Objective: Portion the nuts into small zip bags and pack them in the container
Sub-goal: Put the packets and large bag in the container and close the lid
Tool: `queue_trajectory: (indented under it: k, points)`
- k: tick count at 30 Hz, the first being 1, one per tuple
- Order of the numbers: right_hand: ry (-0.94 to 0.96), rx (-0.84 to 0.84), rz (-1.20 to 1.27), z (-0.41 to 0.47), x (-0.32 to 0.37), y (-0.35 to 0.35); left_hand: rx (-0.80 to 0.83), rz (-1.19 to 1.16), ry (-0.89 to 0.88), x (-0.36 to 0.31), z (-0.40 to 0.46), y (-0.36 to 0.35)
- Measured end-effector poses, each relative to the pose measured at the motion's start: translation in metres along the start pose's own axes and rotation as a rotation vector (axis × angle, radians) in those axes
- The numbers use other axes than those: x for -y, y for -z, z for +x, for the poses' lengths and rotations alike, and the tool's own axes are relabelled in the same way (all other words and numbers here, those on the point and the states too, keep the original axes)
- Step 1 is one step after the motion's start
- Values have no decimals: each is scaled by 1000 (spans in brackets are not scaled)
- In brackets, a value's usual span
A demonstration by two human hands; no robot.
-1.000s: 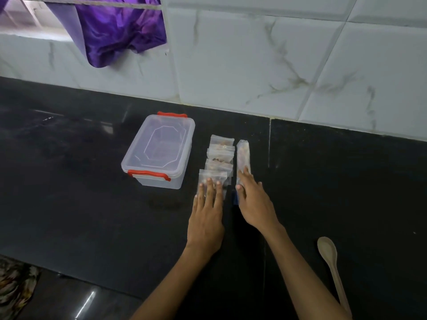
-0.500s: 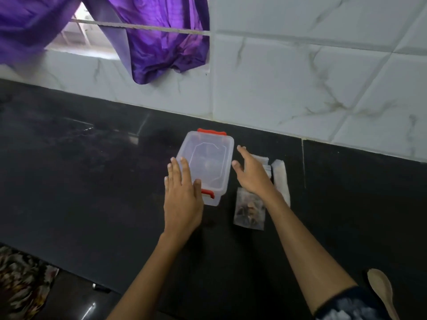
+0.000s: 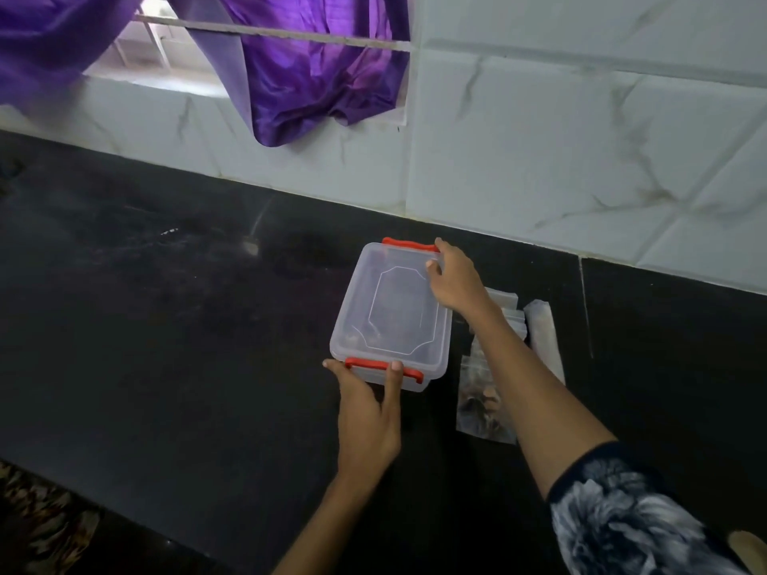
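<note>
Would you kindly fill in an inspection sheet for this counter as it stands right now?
Surface: black counter, glossy.
Job's things: clear container, lid on, red latches; filled zip bags lying to its right.
Clutter: wooden spoon, just showing at the frame's corner.
Hands: left hand at the near latch; right hand on the lid's far corner.
Cables: nothing seen.
Surroundings: marbled wall tiles; purple cloth hanging.

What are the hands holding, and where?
Both grip the clear lidded container: left hand at the near red latch, right hand at the far corner.
</note>
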State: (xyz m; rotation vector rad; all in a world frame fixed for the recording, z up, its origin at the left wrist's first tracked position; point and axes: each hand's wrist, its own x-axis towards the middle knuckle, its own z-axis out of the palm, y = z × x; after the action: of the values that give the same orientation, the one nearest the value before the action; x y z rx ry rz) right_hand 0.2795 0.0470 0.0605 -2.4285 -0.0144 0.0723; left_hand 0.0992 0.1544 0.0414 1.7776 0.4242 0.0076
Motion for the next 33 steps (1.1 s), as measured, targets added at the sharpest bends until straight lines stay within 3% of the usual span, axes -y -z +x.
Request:
queue_trajectory:
  k: [7,13,19,22,27,33]
  points:
    - [36,-46,31,-11,2,16,-25,-6,-47,0,4,9]
    - [88,-269,187,-61,18,68,-22,-94,-239,-27,-14,28]
    - [-102,-458,389,-149,2,128,32,-199,-389,-52,-50,26]
    - [-215,-463,440,-200,-19,144,78,-263,-324,-50,-62,24]
    - [-485,-364,518,-279,-58,137,172,-327,-32,-40,-84,9]
    - [-677,-262,614,-319,-91,113,284,-212,64,-16,-98,-13]
